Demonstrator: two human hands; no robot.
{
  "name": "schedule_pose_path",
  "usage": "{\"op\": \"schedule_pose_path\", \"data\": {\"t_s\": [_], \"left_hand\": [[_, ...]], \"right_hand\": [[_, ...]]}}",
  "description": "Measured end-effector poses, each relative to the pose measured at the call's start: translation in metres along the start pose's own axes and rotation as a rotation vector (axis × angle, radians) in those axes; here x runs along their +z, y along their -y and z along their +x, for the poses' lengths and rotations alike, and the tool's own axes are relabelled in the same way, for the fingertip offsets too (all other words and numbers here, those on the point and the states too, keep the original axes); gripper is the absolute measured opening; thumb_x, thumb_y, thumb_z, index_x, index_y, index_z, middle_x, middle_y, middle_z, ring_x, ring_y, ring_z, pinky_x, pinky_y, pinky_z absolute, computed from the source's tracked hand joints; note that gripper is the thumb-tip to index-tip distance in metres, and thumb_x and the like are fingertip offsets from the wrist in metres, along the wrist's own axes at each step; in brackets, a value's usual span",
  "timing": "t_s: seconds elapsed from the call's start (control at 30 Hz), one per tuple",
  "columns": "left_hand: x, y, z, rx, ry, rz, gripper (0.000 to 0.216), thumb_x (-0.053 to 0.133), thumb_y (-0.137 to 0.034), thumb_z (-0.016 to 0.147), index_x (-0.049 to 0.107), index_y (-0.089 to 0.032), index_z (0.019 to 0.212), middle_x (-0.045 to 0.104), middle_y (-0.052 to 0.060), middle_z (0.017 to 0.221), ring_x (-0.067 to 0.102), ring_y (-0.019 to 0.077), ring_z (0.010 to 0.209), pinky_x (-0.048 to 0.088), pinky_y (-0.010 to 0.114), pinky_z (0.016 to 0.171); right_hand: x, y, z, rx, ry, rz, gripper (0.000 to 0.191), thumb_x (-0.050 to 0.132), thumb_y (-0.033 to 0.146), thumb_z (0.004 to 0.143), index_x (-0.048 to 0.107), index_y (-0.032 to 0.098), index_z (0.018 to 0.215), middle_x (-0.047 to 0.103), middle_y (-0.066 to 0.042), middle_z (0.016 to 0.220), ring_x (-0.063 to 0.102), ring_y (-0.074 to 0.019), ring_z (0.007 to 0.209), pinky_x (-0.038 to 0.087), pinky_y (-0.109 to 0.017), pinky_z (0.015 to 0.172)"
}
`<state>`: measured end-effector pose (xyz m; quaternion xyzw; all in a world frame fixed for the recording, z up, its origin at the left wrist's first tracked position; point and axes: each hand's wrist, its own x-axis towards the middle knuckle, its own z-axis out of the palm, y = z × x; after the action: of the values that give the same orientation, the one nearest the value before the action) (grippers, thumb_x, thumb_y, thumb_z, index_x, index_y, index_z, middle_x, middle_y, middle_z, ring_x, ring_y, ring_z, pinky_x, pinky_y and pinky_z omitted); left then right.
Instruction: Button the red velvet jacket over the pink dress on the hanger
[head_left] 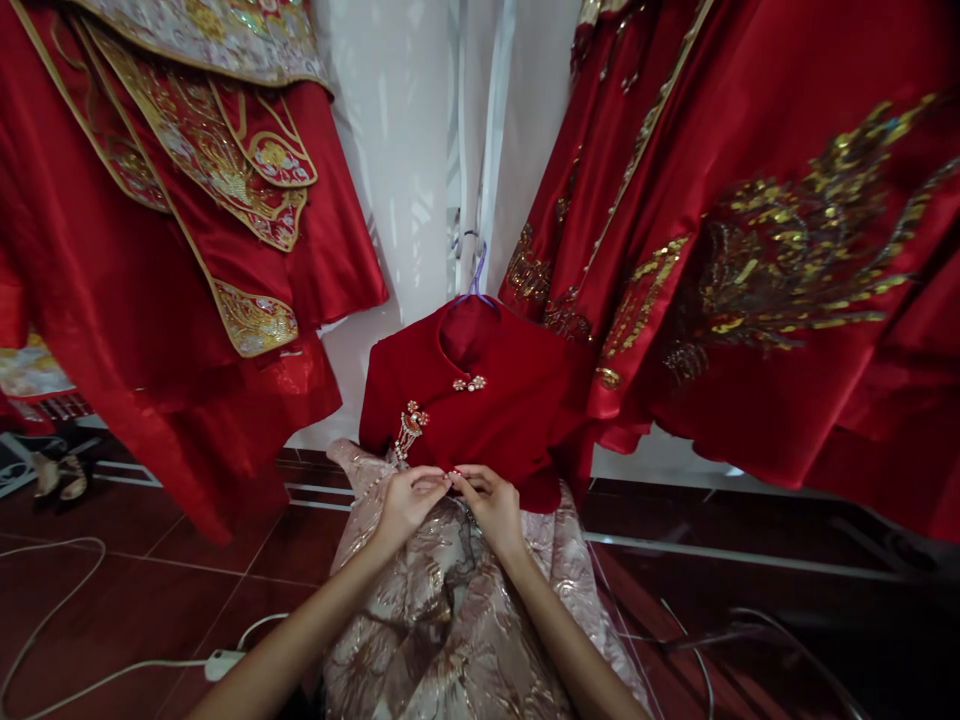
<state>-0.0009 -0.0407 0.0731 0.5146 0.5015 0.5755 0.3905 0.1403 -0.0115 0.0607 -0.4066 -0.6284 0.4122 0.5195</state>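
A red velvet top (487, 430) with a stand collar hangs on a purple hanger (477, 280). Beaded ornaments sit at its collar and on its left side, one a dangling brooch (411, 428). Beneath it spreads a pale, shiny brocade skirt (450, 660). At the top's lower front, my left hand (411, 502) and my right hand (491, 508) meet fingertip to fingertip. Both are closed in a pinch. Whatever lies between the fingers is too small to make out.
Red embroidered garments hang at the left (247, 230) and the right (787, 250). Behind is a white wall (390, 130) with a pale upright post. On the dark red tiled floor lie a white cable with a small white box (223, 664) and a pair of shoes (60, 477).
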Motion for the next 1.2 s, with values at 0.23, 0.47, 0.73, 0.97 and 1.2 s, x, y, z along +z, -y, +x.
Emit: {"op": "schedule_pose_path", "data": {"t_s": [0.23,0.47,0.73,0.97,1.2], "left_hand": [[-0.002,0.001,0.000,0.052,0.007,0.047,0.024,0.068,-0.032,0.066,0.068,-0.013,0.080,0.071,0.010,0.083,0.067,0.0205,0.076,0.054,0.033,0.076],[-0.003,0.001,0.001,0.037,0.037,0.054,0.023,0.068,-0.032,0.066,0.070,-0.013,0.079,0.072,0.010,0.083,0.067,0.0201,0.075,0.054,0.033,0.076],[-0.012,0.012,0.009,0.066,0.095,0.150,0.023,0.067,-0.034,0.067,0.070,-0.014,0.077,0.071,0.009,0.079,0.066,0.0192,0.073,0.054,0.032,0.072],[-0.020,0.010,0.013,0.117,0.188,0.224,0.017,0.063,-0.028,0.070,0.066,-0.014,0.079,0.069,0.007,0.080,0.063,0.0162,0.075,0.052,0.030,0.073],[-0.033,0.006,0.020,0.267,0.090,0.477,0.021,0.054,-0.004,0.064,0.058,-0.016,0.080,0.061,0.002,0.080,0.058,0.0133,0.076,0.049,0.028,0.069]], "right_hand": [[0.003,0.003,-0.006,-0.088,-0.075,-0.118,0.027,0.058,0.043,0.079,0.066,0.020,0.090,0.070,-0.004,0.084,0.066,-0.0172,0.073,0.053,-0.026,0.064],[0.005,0.003,-0.010,-0.107,-0.109,-0.171,0.028,0.055,0.043,0.080,0.067,0.020,0.091,0.069,-0.005,0.087,0.065,-0.0169,0.074,0.053,-0.026,0.064],[0.006,-0.001,-0.014,-0.150,-0.100,-0.237,0.026,0.053,0.042,0.082,0.067,0.023,0.094,0.068,-0.005,0.090,0.064,-0.0165,0.077,0.051,-0.026,0.064],[0.009,-0.007,-0.010,-0.159,-0.091,-0.256,0.026,0.051,0.040,0.083,0.066,0.023,0.096,0.066,-0.005,0.094,0.063,-0.0164,0.079,0.051,-0.026,0.063],[-0.037,0.017,0.012,-0.088,0.088,-0.241,0.030,0.055,0.038,0.079,0.062,0.021,0.102,0.068,-0.006,0.095,0.064,-0.0152,0.066,0.052,-0.027,0.062]]}}
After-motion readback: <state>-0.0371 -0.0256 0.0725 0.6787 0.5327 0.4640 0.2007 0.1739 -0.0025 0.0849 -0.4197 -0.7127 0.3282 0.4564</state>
